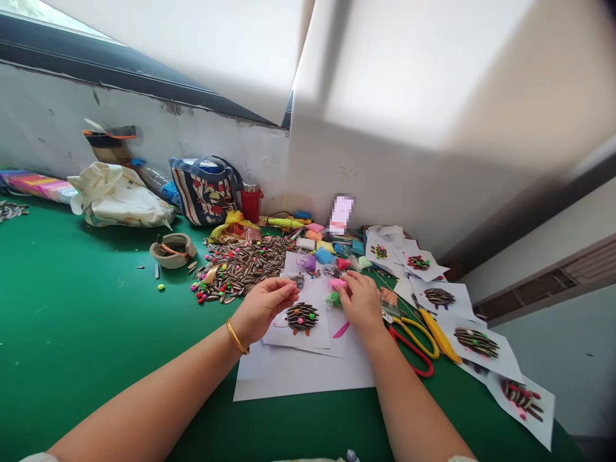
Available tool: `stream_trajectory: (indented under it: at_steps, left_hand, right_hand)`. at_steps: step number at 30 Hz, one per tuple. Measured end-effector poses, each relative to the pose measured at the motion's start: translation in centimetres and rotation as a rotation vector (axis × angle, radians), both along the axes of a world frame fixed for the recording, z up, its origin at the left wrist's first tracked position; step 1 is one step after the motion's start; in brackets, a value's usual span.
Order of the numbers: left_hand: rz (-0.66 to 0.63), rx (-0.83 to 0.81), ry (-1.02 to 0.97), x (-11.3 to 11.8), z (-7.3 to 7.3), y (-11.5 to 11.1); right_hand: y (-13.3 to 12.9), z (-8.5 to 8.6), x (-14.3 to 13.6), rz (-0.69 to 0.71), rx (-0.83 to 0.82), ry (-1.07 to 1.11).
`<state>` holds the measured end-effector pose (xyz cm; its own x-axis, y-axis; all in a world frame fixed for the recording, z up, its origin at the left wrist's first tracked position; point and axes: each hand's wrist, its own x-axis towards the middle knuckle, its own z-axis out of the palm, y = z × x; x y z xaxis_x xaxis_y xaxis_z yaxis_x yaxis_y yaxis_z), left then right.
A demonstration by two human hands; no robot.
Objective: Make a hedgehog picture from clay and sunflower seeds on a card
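My left hand (269, 303), with a gold bangle on the wrist, is closed in a pinch; whatever is between its fingertips is too small to make out. Below it lies a white card (312, 337) bearing a hedgehog figure (301, 319) made of striped sunflower seeds with coloured dots and orange feet. To the right, the fingers of my right hand (360, 298) are closed on a lump of pink modelling clay (337, 283). Green clay (332, 299) in clear wrap sits just under it. A pink strip (341, 330) rests on the paper beside the card.
Loose sunflower seeds (255, 263) are heaped behind my left hand, near a tape ring (173, 250). Scissors with red handles (423, 369), yellow-handled scissors (430, 343) and a yellow cutter (440, 335) lie at right, beside several finished hedgehog cards (510, 359). Bags (205, 192) stand against the wall.
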<state>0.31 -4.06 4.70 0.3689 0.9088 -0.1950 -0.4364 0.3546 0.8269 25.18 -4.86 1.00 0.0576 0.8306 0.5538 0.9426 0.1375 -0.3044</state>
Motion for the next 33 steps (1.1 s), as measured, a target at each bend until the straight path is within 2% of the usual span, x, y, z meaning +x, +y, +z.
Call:
stream_trajectory:
  at_steps: [2, 6, 10, 14, 17, 19, 21, 23, 26, 28, 30, 33]
  left_hand:
    - [-0.032, -0.034, -0.041, 0.0, 0.1, -0.2]
    - [-0.069, -0.068, -0.073, 0.1, 0.2, -0.5]
    - [-0.104, -0.016, -0.016, 0.4, -0.3, -1.0]
    - [-0.138, 0.11, 0.098, 1.1, -0.5, -1.8]
    - [-0.19, 0.181, 0.189, 1.3, -0.4, -2.2]
    - [-0.238, 0.199, 0.183, 1.3, -0.2, -2.3]
    - [-0.292, 0.138, 0.105, 1.3, 0.1, -2.4]
    - [-0.352, -0.004, -0.023, 1.3, 0.5, -2.7]
    - [-0.428, -0.187, -0.232, 1.4, 1.1, -3.1]
    - [-0.452, -0.24, -0.344, 1.3, 1.4, -3.2]
    - [-0.446, -0.266, -0.41, 1.0, 1.6, -3.0]
    - [-0.372, -0.259, -0.461, 0.4, 1.7, -2.3]
  right_hand:
    - [-0.6, 0.6, -1.0, 0.062, 0.071, 0.036]
    - [-2.2, 2.0, -3.6, 0.288, 0.166, 0.099]
    - [-3.9, 2.8, -5.9, 0.437, 0.185, 0.155]
    - [-4.8, 3.0, -7.4, 0.492, 0.135, 0.219]
    - [-4.9, 3.0, -7.6, 0.477, 0.101, 0.277]
    - [-4.9, 3.1, -7.4, 0.458, 0.114, 0.309]
    - [-4.9, 3.1, -7.2, 0.446, 0.156, 0.326]
    - [-5.0, 3.2, -7.2, 0.459, 0.199, 0.33]
    - [-5.2, 3.2, -7.8, 0.558, 0.21, 0.3]
    - [-5.3, 3.1, -8.5, 0.626, 0.191, 0.241]
    - [-5.4, 3.1, -9.0, 0.635, 0.173, 0.166]
    - [-5.4, 3.2, -9.2, 0.592, 0.139, 0.064]
